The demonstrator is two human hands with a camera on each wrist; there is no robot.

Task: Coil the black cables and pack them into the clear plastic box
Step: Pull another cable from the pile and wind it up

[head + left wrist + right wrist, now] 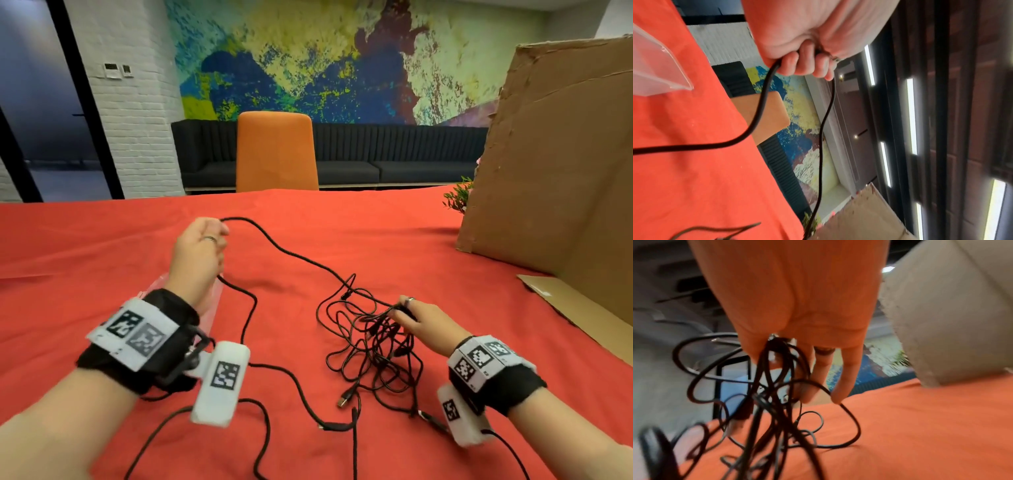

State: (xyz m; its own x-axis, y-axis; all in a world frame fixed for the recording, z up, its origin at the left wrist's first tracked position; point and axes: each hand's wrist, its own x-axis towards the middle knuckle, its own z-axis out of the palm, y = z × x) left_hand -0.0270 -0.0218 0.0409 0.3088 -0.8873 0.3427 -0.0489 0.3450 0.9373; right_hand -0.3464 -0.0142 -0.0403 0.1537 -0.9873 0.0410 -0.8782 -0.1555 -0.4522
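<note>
My left hand (202,250) is raised over the red tablecloth, its curled fingers (807,65) gripping a thick black braided cable (284,250) (760,105) that loops from the fist across the cloth. My right hand (416,322) (789,344) pinches a tangled bunch of thin black cables (373,346) (772,402), lifting part of it; two fingers (846,379) point down. A USB plug (343,401) lies at the tangle's near edge. The clear plastic box (657,69) (214,298) sits under my left wrist, mostly hidden.
A large brown cardboard sheet (555,161) stands at the right on the table, with a flat piece (582,308) lying in front of it. A small green plant (457,197) peeks from behind it. An orange chair (276,150) faces the far table edge.
</note>
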